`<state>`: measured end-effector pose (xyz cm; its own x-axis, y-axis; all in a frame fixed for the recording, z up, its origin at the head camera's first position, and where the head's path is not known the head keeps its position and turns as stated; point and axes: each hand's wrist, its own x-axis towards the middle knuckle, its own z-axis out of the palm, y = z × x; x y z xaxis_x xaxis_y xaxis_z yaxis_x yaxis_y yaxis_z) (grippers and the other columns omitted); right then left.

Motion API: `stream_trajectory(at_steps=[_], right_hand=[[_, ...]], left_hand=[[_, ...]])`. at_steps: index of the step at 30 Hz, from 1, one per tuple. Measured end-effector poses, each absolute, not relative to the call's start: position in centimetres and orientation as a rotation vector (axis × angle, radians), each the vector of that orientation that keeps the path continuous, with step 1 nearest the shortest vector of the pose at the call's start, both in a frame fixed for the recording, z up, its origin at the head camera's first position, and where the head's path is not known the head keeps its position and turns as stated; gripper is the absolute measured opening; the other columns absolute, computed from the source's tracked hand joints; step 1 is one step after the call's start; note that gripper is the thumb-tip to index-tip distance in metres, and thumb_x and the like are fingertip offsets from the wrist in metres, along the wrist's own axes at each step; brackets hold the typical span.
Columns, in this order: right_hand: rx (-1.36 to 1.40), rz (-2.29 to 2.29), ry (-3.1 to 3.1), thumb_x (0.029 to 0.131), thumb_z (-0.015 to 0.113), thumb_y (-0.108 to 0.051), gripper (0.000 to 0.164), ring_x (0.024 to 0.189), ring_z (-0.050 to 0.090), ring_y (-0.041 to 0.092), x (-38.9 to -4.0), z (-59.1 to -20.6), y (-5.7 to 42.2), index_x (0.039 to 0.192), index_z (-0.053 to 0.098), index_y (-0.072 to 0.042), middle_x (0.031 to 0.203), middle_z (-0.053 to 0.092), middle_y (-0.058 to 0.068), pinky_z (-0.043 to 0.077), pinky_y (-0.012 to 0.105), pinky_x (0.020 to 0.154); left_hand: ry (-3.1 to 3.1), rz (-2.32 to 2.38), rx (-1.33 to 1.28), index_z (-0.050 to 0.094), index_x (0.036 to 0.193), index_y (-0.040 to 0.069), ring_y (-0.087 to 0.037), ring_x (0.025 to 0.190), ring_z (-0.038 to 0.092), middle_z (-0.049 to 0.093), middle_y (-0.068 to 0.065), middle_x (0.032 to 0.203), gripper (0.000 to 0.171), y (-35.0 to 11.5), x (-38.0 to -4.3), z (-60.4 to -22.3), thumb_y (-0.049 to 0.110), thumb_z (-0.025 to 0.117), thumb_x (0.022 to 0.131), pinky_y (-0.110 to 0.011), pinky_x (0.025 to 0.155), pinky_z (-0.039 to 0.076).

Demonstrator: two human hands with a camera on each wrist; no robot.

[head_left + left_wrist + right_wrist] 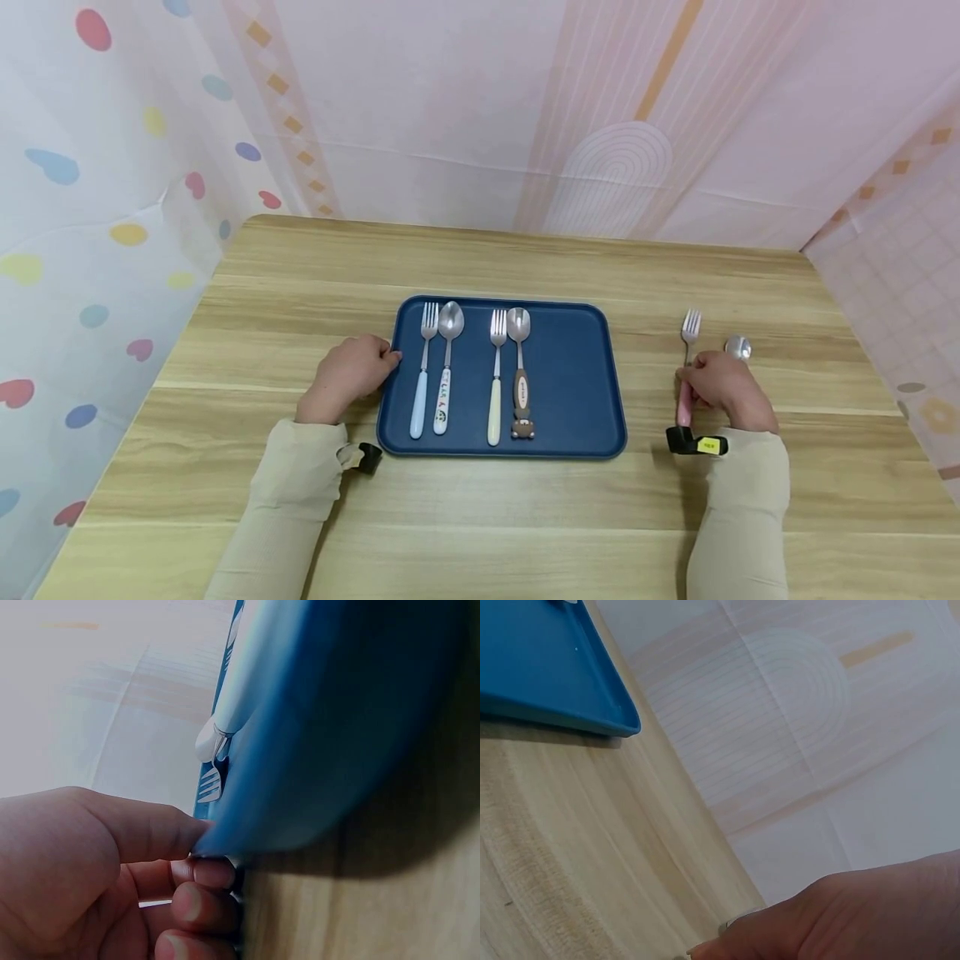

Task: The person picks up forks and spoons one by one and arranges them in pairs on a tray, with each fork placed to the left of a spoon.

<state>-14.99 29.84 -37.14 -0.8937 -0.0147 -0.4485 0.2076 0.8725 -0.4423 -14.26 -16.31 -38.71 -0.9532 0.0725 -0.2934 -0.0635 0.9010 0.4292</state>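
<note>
My left hand (355,367) pinches the left rim of a blue tray (577,375) between thumb and fingers; the left wrist view shows the thumb over the rim. On the tray lie a fork with a light blue handle (419,404), a spoon with a white patterned handle (443,400), a fork with a cream handle (495,408) and a spoon with a brown bear handle (521,396). To the right of the tray, my right hand (723,383) holds a pink-handled fork (691,325) by its handle. Beyond that hand shows a spoon's bowl (738,347); its handle is hidden.
Everything is on a wooden table (480,517) with light grain. Patterned curtains (450,108) hang behind it and at both sides. Each wrist wears a small black camera, such as the right one (696,442).
</note>
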Motion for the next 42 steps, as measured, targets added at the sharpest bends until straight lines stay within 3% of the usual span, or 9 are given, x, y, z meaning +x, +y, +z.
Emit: stream_trajectory(at_steps=[8,18,27,35,42], right_hand=[[0.072,-0.636,2.681,0.094,0.041,-0.024,0.029,0.060,0.044,0.018,-14.8,-36.0,29.1,0.078,0.055,-0.003,0.065,0.047,0.004,0.037,0.030,0.053],[-0.116,-0.597,2.759,0.092,0.043,-0.023,0.028,0.056,0.046,0.017,-15.1,-35.1,25.8,0.074,0.055,-0.006,0.058,0.051,0.002,0.037,0.031,0.053],[-0.194,-0.550,2.787,0.092,0.044,-0.021,0.029,0.056,0.049,0.018,-15.2,-35.3,23.3,0.069,0.051,-0.006,0.060,0.052,0.005,0.038,0.031,0.053],[-0.226,-0.521,2.805,0.089,0.049,-0.018,0.028,0.054,0.043,0.019,-15.2,-36.1,20.7,0.064,0.050,-0.007,0.057,0.041,0.003,0.034,0.029,0.051],[-0.230,-0.527,2.751,0.091,0.051,-0.019,0.027,0.052,0.047,0.018,-14.9,-36.8,18.1,0.067,0.057,-0.007,0.059,0.048,0.005,0.037,0.027,0.048]], left_hand=[[2.765,0.637,0.014,0.045,0.059,0.011,-0.018,0.047,0.044,0.042,-0.001,0.053,0.038,-16.3,-14.3,-38.7,0.025,0.046,0.094,-0.026,0.043,0.032],[2.758,0.644,-0.003,0.045,0.059,0.011,-0.018,0.047,0.044,0.041,-0.001,0.053,0.038,-16.4,-14.2,-38.8,0.025,0.046,0.094,-0.026,0.043,0.032],[2.765,0.634,0.001,0.044,0.059,0.011,-0.018,0.047,0.044,0.041,-0.001,0.053,0.038,-16.3,-14.2,-38.6,0.025,0.047,0.094,-0.026,0.043,0.031],[2.764,0.624,-0.002,0.045,0.059,0.011,-0.018,0.048,0.045,0.042,-0.002,0.054,0.038,-16.4,-14.3,-38.8,0.025,0.047,0.094,-0.027,0.043,0.033],[2.769,0.607,0.005,0.046,0.060,0.012,-0.018,0.047,0.047,0.044,-0.002,0.054,0.037,-16.6,-14.5,-39.2,0.026,0.046,0.094,-0.029,0.043,0.035]])
